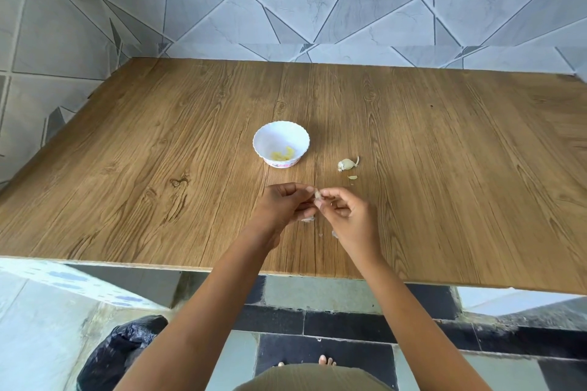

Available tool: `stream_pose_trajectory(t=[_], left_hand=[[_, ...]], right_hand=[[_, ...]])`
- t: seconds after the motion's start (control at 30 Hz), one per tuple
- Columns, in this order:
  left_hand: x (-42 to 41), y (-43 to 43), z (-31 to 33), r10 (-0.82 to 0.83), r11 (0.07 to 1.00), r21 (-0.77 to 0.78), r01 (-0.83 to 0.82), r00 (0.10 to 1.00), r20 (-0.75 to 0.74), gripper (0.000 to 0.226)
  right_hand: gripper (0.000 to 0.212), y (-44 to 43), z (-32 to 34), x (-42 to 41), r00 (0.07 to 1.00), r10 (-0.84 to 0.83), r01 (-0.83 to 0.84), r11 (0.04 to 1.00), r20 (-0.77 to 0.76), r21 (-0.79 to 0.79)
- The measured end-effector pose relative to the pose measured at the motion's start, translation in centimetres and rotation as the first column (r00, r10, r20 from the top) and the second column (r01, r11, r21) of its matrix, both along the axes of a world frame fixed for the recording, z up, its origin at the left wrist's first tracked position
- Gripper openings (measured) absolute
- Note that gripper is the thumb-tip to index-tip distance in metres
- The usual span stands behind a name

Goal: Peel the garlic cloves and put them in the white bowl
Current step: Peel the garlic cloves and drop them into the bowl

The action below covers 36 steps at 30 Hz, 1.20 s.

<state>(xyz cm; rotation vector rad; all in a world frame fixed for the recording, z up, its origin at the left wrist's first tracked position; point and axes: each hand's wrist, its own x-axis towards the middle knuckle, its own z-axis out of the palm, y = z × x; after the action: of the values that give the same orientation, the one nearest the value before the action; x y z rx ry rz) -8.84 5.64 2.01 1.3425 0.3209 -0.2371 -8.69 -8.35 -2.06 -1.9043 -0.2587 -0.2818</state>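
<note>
Left hand (282, 201) and right hand (344, 211) meet above the wooden table (158, 168), both pinching one garlic clove (317, 194) at the fingertips. White bowl (281, 143) lies beyond, holding peeled cloves (282, 154). Unpeeled clove (346, 164) rests right of the bowl.

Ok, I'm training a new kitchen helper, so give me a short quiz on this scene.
1. What do the left hand and right hand pinch between them?
2. Seen from the camera, the loose clove on the table lies: A left of the bowl, B right of it, C inside it.
3. True or false: the bowl is empty.
Key: 1 a garlic clove; 2 B; 3 false, peeled cloves lie in it.
</note>
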Motion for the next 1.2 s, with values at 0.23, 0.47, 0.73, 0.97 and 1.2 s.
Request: stream_pose_trajectory(t=[0.23,0.47,0.73,0.97,1.2], left_hand=[[0.0,-0.2,0.6,-0.033,0.999,-0.022,0.033,0.999,0.001,0.016],[-0.3,-0.2,0.3,-0.02,1.0,0.003,0.02,0.999,0.038,0.007],[0.0,-0.3,0.5,0.003,0.997,-0.073,-0.003,1.0,0.001,0.009],[0.1,-0.2,0.5,0.026,0.978,-0.207,-0.028,1.0,-0.011,0.007],[0.1,-0.6,0.3,0.03,0.972,-0.233,-0.038,0.999,-0.037,0.01]], right_hand=[[0.012,-0.3,0.0,0.4,0.994,-0.066,0.068,0.997,0.081,-0.023],[0.007,-0.2,0.1,0.5,0.99,-0.076,0.081,0.996,0.116,-0.047],[0.006,0.3,0.5,0.3,0.977,-0.023,0.082,0.958,-0.21,0.276],[0.02,-0.7,0.2,-0.3,0.965,-0.016,0.062,0.984,-0.261,0.168],[0.011,-0.2,1.4,0.0,0.917,0.123,0.063,0.895,-0.378,0.442]])
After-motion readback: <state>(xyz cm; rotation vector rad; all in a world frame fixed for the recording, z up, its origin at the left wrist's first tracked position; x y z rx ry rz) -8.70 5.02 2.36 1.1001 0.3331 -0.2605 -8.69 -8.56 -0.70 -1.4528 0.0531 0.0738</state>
